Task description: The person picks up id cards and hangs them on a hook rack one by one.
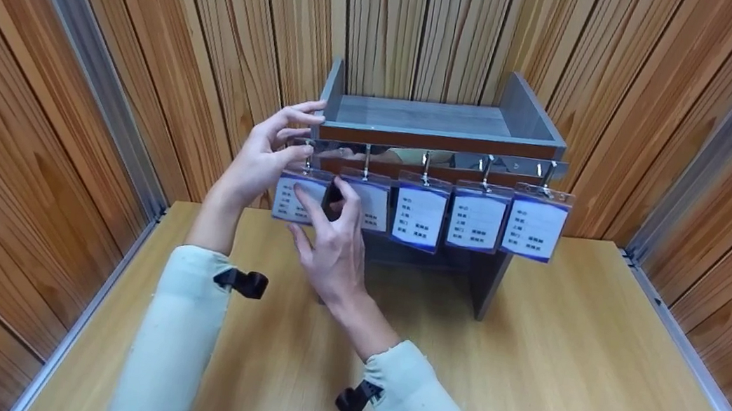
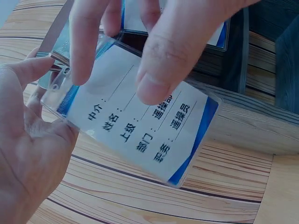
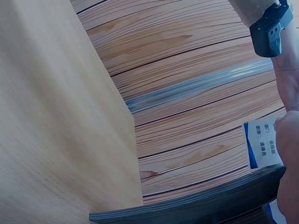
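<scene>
At the left end of a shiny rail (image 1: 401, 156), my left hand (image 1: 260, 158) reaches up beside a small grey shelf. Its thumb is at the metal clip (image 2: 60, 59) of the leftmost badge (image 1: 284, 203), while the other fingers lie against the shelf's side. That badge, a clear sleeve around a printed white card with blue edges, hangs from the clip. My right hand (image 1: 340, 248) is in front of it, fingers spread, with index finger and thumb over the card's face. In the left wrist view the right thumb (image 2: 156, 84) overlaps the printed lines.
Several similar badges hang along the rail to the right, among them a middle badge (image 1: 421, 207) and a far right badge (image 1: 536, 226). The grey shelf (image 1: 420, 115) stands on a wooden table (image 1: 570, 374), against slatted wood walls (image 1: 432, 23).
</scene>
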The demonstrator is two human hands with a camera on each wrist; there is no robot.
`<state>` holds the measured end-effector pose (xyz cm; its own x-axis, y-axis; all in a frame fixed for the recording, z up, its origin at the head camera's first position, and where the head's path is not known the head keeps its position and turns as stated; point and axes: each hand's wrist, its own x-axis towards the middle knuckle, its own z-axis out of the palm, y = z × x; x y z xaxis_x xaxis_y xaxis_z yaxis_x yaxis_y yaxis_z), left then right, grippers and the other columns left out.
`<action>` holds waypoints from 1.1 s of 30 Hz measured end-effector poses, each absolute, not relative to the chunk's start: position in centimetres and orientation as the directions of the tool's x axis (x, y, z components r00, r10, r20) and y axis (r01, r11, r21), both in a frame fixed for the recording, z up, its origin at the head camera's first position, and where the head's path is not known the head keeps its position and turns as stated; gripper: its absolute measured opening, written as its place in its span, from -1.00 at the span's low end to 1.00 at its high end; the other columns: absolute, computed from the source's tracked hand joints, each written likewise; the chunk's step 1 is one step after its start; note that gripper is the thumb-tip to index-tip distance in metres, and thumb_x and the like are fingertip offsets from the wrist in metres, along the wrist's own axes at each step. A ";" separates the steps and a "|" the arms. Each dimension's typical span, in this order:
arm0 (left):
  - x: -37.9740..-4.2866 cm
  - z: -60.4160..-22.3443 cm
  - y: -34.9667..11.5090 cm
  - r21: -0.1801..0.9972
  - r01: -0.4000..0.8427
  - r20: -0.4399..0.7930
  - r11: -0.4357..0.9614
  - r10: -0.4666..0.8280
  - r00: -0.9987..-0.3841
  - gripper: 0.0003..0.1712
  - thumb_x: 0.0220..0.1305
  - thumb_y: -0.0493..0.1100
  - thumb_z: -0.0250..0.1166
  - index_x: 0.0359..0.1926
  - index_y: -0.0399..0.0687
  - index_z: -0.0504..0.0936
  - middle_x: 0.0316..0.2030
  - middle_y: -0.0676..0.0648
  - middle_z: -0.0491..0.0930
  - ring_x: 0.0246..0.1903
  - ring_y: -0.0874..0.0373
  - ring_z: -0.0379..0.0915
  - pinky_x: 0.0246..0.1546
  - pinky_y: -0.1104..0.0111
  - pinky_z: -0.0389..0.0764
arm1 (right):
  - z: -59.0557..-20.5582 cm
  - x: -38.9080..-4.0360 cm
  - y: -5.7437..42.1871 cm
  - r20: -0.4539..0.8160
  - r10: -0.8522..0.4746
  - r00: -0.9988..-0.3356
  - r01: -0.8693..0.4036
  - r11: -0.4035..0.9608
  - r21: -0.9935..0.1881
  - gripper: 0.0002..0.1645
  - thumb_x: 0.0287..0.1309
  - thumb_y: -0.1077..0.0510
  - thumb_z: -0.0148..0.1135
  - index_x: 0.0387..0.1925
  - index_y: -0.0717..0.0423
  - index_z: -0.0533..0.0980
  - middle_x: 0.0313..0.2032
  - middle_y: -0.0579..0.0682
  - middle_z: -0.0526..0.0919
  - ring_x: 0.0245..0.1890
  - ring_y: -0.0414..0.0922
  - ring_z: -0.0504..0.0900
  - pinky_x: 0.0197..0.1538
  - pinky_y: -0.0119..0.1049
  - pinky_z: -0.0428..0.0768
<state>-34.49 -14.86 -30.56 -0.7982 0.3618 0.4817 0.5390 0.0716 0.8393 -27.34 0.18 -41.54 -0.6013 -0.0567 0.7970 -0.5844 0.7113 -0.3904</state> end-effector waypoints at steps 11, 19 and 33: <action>-34.5 -30.5 -14.7 0.835 0.547 0.490 0.061 0.371 -0.789 -0.57 0.63 -0.39 0.16 0.42 -0.21 0.55 0.74 -0.02 0.31 0.64 -0.27 0.29 0.43 -0.45 0.60 | -41.6 -27.3 0.4 0.813 -0.054 -0.580 -0.603 0.699 -0.384 -0.36 0.43 0.08 0.57 0.47 -0.09 0.64 0.55 0.25 0.38 0.53 0.15 0.53 0.59 -0.02 0.65; -34.5 -30.5 -14.2 0.830 0.554 0.500 0.073 0.344 -0.795 -0.56 0.63 -0.39 0.15 0.44 -0.23 0.54 0.75 -0.03 0.31 0.63 -0.31 0.28 0.45 -0.44 0.59 | -42.1 -27.1 1.4 0.800 -0.042 -0.598 -0.598 0.688 -0.411 -0.38 0.43 0.02 0.57 0.46 -0.11 0.66 0.53 0.21 0.47 0.52 0.11 0.56 0.60 -0.01 0.64; -34.4 -30.8 -14.5 0.829 0.554 0.502 0.081 0.331 -0.799 -0.54 0.62 -0.38 0.14 0.44 -0.18 0.55 0.74 0.01 0.33 0.65 -0.29 0.27 0.49 -0.40 0.57 | -43.4 -25.8 3.8 0.777 -0.058 -0.627 -0.626 0.632 -0.458 -0.36 0.39 0.02 0.59 0.44 -0.05 0.65 0.49 0.19 0.58 0.48 0.13 0.64 0.56 0.06 0.68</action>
